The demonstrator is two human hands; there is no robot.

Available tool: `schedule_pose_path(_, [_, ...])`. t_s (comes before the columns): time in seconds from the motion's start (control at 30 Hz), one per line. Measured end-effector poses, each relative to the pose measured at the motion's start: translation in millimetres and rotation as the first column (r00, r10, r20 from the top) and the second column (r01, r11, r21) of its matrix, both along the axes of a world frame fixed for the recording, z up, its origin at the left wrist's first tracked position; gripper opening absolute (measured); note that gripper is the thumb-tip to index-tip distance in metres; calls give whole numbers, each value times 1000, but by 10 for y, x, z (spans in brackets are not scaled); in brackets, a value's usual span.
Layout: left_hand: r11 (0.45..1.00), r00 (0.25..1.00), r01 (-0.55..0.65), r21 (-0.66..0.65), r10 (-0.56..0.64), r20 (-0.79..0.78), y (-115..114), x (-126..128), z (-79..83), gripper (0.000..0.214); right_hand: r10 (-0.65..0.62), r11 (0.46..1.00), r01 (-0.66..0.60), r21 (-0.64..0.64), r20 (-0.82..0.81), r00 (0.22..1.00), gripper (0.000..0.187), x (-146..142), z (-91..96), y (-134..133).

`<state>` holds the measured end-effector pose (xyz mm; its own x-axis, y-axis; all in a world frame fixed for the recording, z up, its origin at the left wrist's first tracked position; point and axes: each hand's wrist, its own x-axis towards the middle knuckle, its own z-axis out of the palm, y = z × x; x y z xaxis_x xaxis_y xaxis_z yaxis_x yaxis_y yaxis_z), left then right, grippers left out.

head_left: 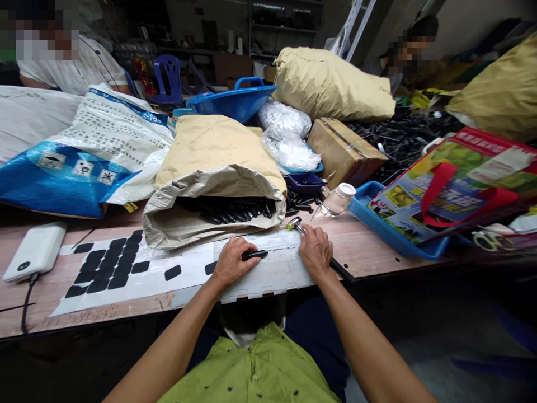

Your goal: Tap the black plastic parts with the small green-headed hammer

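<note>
My left hand is closed around a small black plastic piece, pressing it onto a grey work plate at the table's front edge. My right hand grips a thin tool with a black handle; its metal tip points up and left, just beyond the black piece. Right behind both hands lies an open tan paper sack with several black pieces inside. A white sheet with several black rectangular pads lies left of my left hand.
A white power bank with a cable sits far left. A blue-and-white sack, a clear bottle, a blue tray holding a printed bag, a cardboard box and more sacks crowd the table. Two other people sit beyond.
</note>
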<state>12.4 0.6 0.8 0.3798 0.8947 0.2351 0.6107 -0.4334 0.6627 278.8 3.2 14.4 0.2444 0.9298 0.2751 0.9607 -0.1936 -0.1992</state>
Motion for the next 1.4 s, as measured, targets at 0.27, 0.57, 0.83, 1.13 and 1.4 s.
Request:
schedule_pose_path(0.27, [1000,1000,-4,-8,4,-9,-3,5,27,16,237,964,-156,216,-426,873,39,-261,271,-448])
schedule_pose_path(0.57, [999,1000,-3,-54,3,-6,-3,8,73,17,354,933,-331,138,-502,789,39,-570,216,-777])
schedule_pose_path(0.83, [999,1000,-11,-51,12,16,-13,12,71,16,374,927,-354,124,-355,857,40,-627,252,-803])
schedule_pose_path(1.13, [997,1000,14,-75,-13,7,-2,-2,76,13,417,908,-404,112,-350,839,41,-787,322,-801])
schedule_pose_path(1.4, [999,1000,-20,-48,20,-6,-14,20,87,14,327,944,-298,140,-302,895,37,-545,268,-634])
